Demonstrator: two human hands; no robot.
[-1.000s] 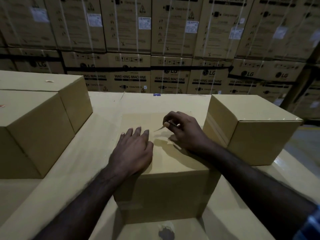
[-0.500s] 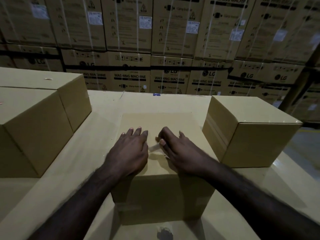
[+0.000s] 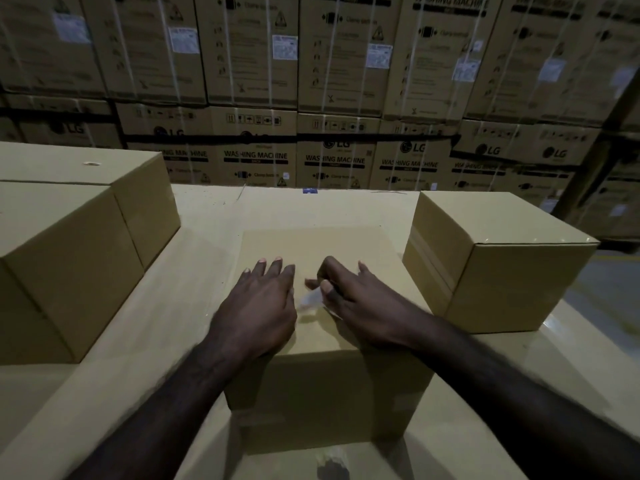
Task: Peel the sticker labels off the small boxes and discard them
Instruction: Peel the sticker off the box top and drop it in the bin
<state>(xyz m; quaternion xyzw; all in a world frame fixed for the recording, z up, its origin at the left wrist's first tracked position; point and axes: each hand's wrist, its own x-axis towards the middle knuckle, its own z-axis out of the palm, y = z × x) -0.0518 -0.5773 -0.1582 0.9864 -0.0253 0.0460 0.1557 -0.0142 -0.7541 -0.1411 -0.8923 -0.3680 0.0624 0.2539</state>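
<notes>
My left hand (image 3: 258, 306) lies flat, fingers straight, on the matte cardboard box (image 3: 329, 386). Just beside it, my right hand (image 3: 360, 303) pinches a thin, glossy sticker strip (image 3: 311, 298).

The left hand (image 3: 258, 304) lay flat, palm down, fingers straight. The right hand (image 3: 356, 299) sat just beside it, thumb and forefinger pinched together.

Both forearms are bare to the frame's lower edge, no sleeves, rings or watch visible.
</notes>
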